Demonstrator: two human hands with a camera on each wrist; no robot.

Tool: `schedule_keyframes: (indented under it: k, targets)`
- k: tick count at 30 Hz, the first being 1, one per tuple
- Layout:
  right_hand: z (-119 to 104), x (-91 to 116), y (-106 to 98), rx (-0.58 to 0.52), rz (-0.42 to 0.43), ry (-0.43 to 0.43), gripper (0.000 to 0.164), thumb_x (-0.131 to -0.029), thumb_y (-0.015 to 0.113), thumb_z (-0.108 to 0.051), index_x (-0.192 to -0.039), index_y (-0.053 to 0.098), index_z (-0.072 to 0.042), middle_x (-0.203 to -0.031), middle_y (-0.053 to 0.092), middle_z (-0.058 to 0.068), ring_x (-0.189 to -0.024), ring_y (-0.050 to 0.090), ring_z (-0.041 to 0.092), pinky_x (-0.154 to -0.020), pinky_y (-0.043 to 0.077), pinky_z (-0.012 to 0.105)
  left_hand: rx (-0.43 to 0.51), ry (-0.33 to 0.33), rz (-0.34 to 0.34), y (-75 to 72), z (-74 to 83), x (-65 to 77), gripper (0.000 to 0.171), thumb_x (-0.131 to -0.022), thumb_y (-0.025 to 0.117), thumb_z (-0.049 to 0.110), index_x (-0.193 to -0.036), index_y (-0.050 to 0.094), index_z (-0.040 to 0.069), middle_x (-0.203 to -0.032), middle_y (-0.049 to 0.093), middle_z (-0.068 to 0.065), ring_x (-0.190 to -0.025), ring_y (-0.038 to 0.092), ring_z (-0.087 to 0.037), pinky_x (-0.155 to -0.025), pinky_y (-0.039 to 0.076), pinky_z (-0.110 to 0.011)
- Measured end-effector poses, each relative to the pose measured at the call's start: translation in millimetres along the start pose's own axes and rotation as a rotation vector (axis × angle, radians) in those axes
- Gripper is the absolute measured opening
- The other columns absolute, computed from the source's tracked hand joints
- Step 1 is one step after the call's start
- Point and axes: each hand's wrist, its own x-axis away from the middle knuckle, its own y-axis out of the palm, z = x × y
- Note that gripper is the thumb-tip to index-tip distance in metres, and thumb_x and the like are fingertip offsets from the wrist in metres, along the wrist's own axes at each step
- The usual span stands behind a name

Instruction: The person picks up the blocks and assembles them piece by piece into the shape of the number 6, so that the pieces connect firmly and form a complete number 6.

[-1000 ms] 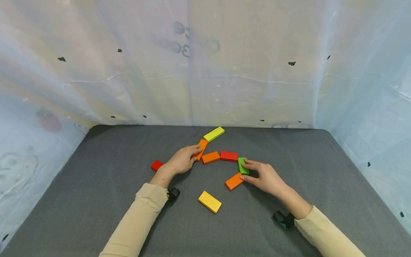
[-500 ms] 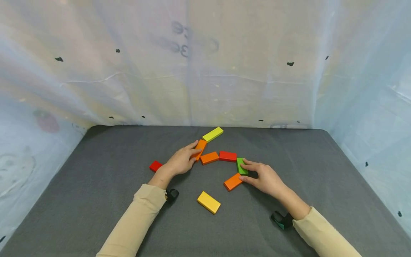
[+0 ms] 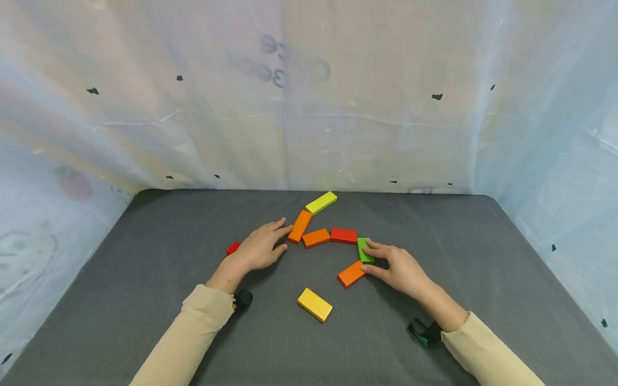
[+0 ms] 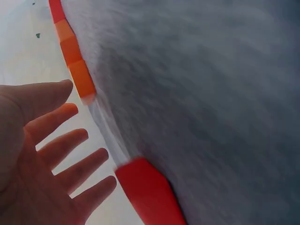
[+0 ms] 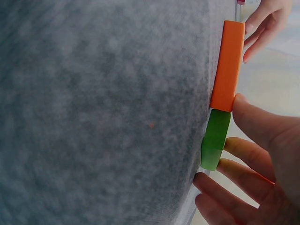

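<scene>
My left hand (image 3: pixel 260 246), fingers spread and holding nothing, is just left of a tilted orange block (image 3: pixel 300 226). A red block (image 3: pixel 233 247) lies partly hidden behind that hand; it shows larger in the left wrist view. With its fingertips my right hand (image 3: pixel 398 268) touches the green block (image 3: pixel 365 250), while its thumb rests at the corner of another orange block (image 3: pixel 351 274). Between the hands, an orange block (image 3: pixel 316 238) and a red block (image 3: pixel 344 235) lie end to end, leading to the green one. A yellow-green block (image 3: pixel 321 202) meets the tilted orange block's far end.
Nearer the person, a yellow block (image 3: pixel 315 304) lies apart from the curved row. Everything rests flat on a grey cloth-covered table (image 3: pixel 309 354). Translucent sheeting (image 3: pixel 367 150) rises along the back edge and both sides.
My left hand has let go of the tilted orange block and drawn back to the left, covering more of the red block there. The right hand has stayed in place.
</scene>
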Motion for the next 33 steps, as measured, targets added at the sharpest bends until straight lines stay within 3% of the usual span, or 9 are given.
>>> schedule_keyframes:
  k: [13, 24, 33]
  targets:
    - [2, 0, 0, 0.012, -0.01, 0.0, 0.05, -0.088, 0.069, -0.031, -0.13, 0.061, -0.005, -0.14, 0.052, 0.017, -0.122, 0.053, 0.039, -0.094, 0.048, 0.054, -0.125, -0.029, 0.014, -7.6, -14.8, 34.6, 0.058, -0.097, 0.057, 0.022, -0.148, 0.036, 0.005, -0.153, 0.03, -0.023, -0.139, 0.03, -0.044, -0.113, 0.024, -0.061]
    - [-1, 1, -1, 0.021, -0.001, 0.003, 0.049, -0.088, 0.069, -0.031, -0.129, 0.061, -0.005, -0.14, 0.052, 0.017, -0.123, 0.052, 0.04, -0.096, 0.046, 0.056, -0.086, -0.088, 0.008, -14.8, -21.9, 55.2, 0.061, -0.097, 0.057, 0.023, -0.15, 0.033, 0.005, -0.154, 0.026, -0.025, -0.141, 0.023, -0.047, -0.113, 0.018, -0.065]
    - [-1, 2, 1, 0.025, -0.003, 0.001, 0.05, -0.088, 0.069, -0.031, -0.13, 0.061, -0.005, -0.139, 0.052, 0.016, -0.123, 0.053, 0.039, -0.095, 0.047, 0.055, -0.073, -0.18, -0.018, -13.1, -27.9, 69.1, 0.062, -0.099, 0.053, 0.032, -0.151, 0.031, 0.006, -0.155, 0.02, -0.028, -0.141, 0.018, -0.051, -0.112, 0.015, -0.067]
